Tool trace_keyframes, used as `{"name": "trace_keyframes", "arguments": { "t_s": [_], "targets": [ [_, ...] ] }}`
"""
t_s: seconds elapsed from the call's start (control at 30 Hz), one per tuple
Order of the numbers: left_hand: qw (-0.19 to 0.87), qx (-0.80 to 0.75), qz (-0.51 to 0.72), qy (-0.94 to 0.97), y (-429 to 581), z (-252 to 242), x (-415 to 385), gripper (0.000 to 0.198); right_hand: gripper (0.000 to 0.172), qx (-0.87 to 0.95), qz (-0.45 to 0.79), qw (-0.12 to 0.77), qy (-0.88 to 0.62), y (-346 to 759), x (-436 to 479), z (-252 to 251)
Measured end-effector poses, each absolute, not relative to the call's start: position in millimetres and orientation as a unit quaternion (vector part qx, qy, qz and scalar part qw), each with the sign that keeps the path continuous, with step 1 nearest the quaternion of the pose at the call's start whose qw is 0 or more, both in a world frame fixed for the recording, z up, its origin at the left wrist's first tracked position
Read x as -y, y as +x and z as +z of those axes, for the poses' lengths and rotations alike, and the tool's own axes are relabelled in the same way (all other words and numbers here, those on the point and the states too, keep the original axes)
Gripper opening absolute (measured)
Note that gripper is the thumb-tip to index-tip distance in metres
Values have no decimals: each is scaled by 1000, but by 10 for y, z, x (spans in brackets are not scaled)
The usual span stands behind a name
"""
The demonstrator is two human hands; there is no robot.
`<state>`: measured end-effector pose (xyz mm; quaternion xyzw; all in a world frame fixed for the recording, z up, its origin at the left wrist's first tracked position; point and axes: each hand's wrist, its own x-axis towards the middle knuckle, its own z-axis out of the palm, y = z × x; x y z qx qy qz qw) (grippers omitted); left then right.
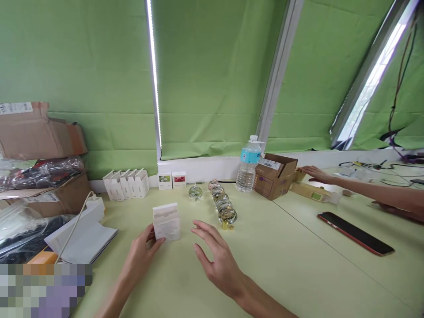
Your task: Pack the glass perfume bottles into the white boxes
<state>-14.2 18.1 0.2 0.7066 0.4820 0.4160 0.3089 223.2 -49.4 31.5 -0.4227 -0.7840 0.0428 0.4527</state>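
Observation:
My left hand (145, 245) grips the lower left edge of a small white carton (167, 225), its thumb across the front and its fingers partly hidden behind. The carton stands upright on the table with its top flap raised; its inside is hidden. To the right of it, my right hand (217, 260) is open and holds nothing, fingers spread and apart from the carton. Beyond that hand, several round, shiny, clear pieces with gold-coloured parts (221, 201) form a row. One similar round piece (195, 192) stands alone to their left.
Several open white cartons (127, 184) stand at the back left, beside two small picture boxes (172, 180). A water bottle (247, 165) and brown cardboard box (274, 176) are at the back. Right lie a phone (356, 233) and another person's hand (318, 174). Packages (43, 132) crowd the left.

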Motion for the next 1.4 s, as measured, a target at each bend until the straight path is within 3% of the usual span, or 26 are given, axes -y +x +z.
{"name": "trace_keyframes", "arguments": {
  "t_s": [0.27, 0.77, 0.87, 1.0, 1.13, 1.3, 1.4],
  "targets": [
    [298, -511, 436, 679, -280, -135, -358, 48, 40, 742, 120, 428, -501, 2282, 221, 105],
    [306, -532, 448, 650, -319, -190, -458, 52, 92, 509, 91, 489, -703, 2042, -1648, 138],
    [283, -571, 433, 638, -275, -145, -427, 63, 86, 486, 86, 493, -716, 1997, -1747, 44],
    [209, -606, 458, 616, -252, -133, -408, 73, 46, 474, 82, 501, -719, 2008, -1784, -45],
    [124, -592, 519, 604, -260, -83, -357, 54, 34, 487, 82, 516, -700, 2038, -1693, -96],
    [9, -515, 591, 621, -174, 126, -140, 25, 60, 537, 101, 529, -649, 2063, -1332, -178],
    [-13, -440, 597, 671, -53, 209, 13, 14, 61, 570, 117, 532, -615, 2059, -990, -248]
  ]
}}
